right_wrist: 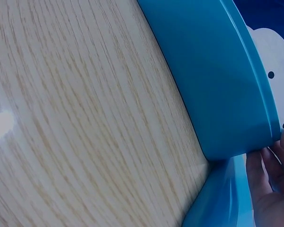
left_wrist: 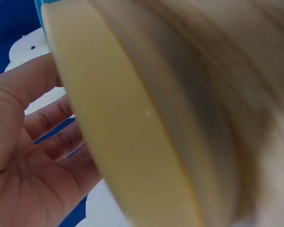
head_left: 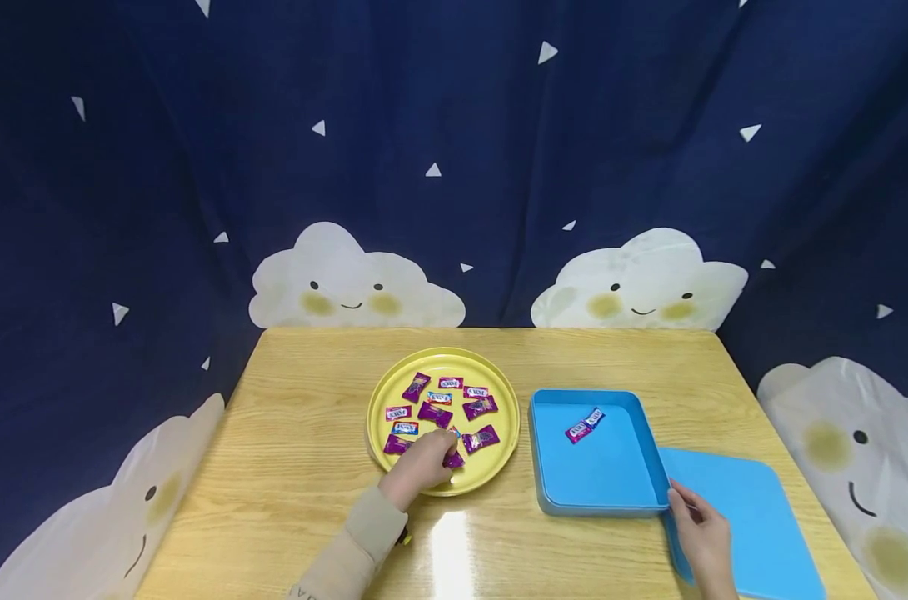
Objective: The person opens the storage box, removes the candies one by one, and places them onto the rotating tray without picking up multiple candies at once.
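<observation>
My left hand (head_left: pixel 418 465) reaches over the near rim of a round yellow tray (head_left: pixel 491 468). Its fingers are among wrapped candies, close to a purple candy (head_left: pixel 454 460). In the left wrist view the tray's wall (left_wrist: pixel 118 113) hides the fingertips, so whether they hold a candy is unclear. More purple candies (head_left: pixel 481 439) and smaller red and blue ones (head_left: pixel 405 428) lie spread in the tray. At the near right corner of a square blue box (head_left: pixel 604 479), my right hand (head_left: pixel 701 529) pinches the rim between thumb and fingers (right_wrist: pixel 258 175).
Inside the box lie a pink candy (head_left: pixel 577 432) and a blue candy (head_left: pixel 594 417), side by side. A flat blue lid (head_left: pixel 761 517) lies right of the box, partly beside my right hand. The wooden table (head_left: pixel 296 417) ends at a dark blue curtain (head_left: pixel 484 167).
</observation>
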Demonstrator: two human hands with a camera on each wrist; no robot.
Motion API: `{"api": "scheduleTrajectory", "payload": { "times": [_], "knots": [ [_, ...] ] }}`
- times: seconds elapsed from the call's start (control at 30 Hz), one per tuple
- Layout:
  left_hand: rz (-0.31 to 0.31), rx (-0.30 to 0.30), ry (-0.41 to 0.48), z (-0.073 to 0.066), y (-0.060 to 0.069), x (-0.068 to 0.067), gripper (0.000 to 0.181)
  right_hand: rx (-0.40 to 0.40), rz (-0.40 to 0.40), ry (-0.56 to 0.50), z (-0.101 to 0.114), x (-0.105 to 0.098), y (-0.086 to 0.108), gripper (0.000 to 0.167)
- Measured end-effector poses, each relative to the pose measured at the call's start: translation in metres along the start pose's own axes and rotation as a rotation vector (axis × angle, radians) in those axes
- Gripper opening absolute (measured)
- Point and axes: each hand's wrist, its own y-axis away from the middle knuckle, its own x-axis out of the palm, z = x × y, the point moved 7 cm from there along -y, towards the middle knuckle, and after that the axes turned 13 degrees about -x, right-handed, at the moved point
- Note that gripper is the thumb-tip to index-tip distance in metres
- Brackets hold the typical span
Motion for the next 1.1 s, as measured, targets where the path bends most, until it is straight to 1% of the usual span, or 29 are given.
{"api": "scheduleTrajectory", "payload": {
  "times": [0.17, 0.3, 0.4, 0.63, 0.9, 1.1],
  "knots": [
    [-0.007, -0.018, -0.001, 0.005, 0.004, 0.002, 0.024, -0.023, -0.025, 0.019, 0.001, 0.000, 0.000, 0.051],
    [-0.021, -0.028, -0.034, 0.006, 0.007, 0.002, 0.024, -0.023, -0.047, 0.032, -0.001, 0.000, 0.000, 0.048],
    [-0.020, -0.045, -0.060, 0.009, 0.008, 0.003, 0.023, -0.018, -0.037, 0.029, -0.001, -0.001, 0.000, 0.047],
    [-0.024, -0.057, -0.061, 0.012, 0.010, 0.006, 0.023, 0.003, 0.010, 0.020, -0.001, 0.001, 0.001, 0.048],
    [-0.036, -0.073, -0.084, 0.015, 0.010, 0.009, 0.025, 0.009, 0.013, 0.009, -0.002, 0.001, 0.001, 0.050],
    [-0.028, -0.078, -0.091, 0.016, 0.010, 0.010, 0.025, 0.022, 0.018, -0.004, -0.003, 0.001, 0.001, 0.051]
  ]
}}
